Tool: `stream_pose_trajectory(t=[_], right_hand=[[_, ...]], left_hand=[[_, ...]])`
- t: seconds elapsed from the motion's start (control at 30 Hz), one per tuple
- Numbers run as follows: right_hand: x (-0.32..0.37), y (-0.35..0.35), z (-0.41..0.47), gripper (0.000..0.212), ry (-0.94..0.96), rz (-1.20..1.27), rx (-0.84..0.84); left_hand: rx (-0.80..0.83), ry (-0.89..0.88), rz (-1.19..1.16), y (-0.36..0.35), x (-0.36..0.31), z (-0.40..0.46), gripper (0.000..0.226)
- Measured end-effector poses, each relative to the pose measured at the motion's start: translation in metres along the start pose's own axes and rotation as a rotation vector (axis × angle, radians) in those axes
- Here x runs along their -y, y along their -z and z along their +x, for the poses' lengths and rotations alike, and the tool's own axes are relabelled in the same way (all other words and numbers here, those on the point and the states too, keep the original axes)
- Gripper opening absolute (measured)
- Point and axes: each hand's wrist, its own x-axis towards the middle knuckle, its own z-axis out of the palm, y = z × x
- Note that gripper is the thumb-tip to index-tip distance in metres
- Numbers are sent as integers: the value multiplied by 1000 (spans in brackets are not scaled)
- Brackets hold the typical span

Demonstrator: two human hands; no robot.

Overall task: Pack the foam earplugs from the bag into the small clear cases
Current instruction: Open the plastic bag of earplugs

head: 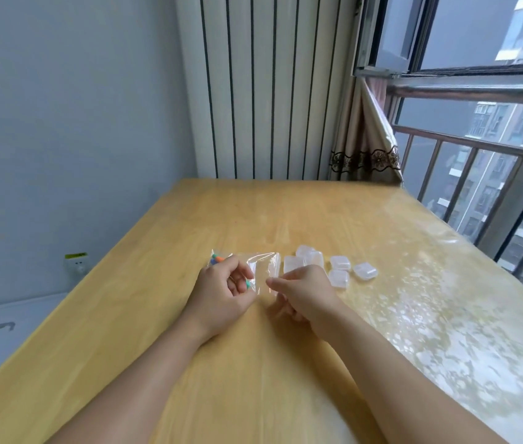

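Note:
A clear plastic bag (261,267) lies on the wooden table (253,363) in the middle of the view. Coloured foam earplugs (217,259), orange, blue and green, show through its left end. My left hand (221,293) rests on the bag's left part with fingers curled over it. My right hand (302,293) pinches the bag's right edge between thumb and forefinger. Several small clear cases (338,267) sit closed in a loose cluster just beyond and to the right of my right hand.
The table runs up to a white radiator (269,91) and a curtain (366,149) at the back. A window with a metal railing (478,155) borders the right side. A wall socket (76,263) sits low on the left wall.

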Motion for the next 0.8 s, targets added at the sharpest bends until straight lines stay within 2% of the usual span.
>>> stream_pose_trajectory(t=[0.07, 0.17, 0.27, 0.3, 0.37, 0.5, 0.67, 0.8], right_hand=[[2, 0, 3, 30, -28, 9, 17], [3, -5, 3, 16, 21, -52, -14], [4, -6, 6, 36, 9, -47, 12], [7, -6, 7, 34, -8, -38, 37], [12, -7, 13, 14, -48, -36, 66], [17, -9, 29, 17, -117, 99, 72], [5, -19, 24, 11, 104, 120, -33], [6, -17, 16, 13, 98, 215, 68]], left_hand=[[8, 11, -20, 0, -2, 1, 20], [28, 37, -57, -3, -4, 6, 23], [33, 75, -76, -6, -3, 9, 28], [33, 85, -74, -8, -3, 10, 28], [43, 97, -87, -10, -4, 12, 28], [25, 153, -217, -13, 1, 15, 29], [12, 213, -337, -8, 1, 18, 27], [31, 223, -417, -1, -6, 13, 22]])
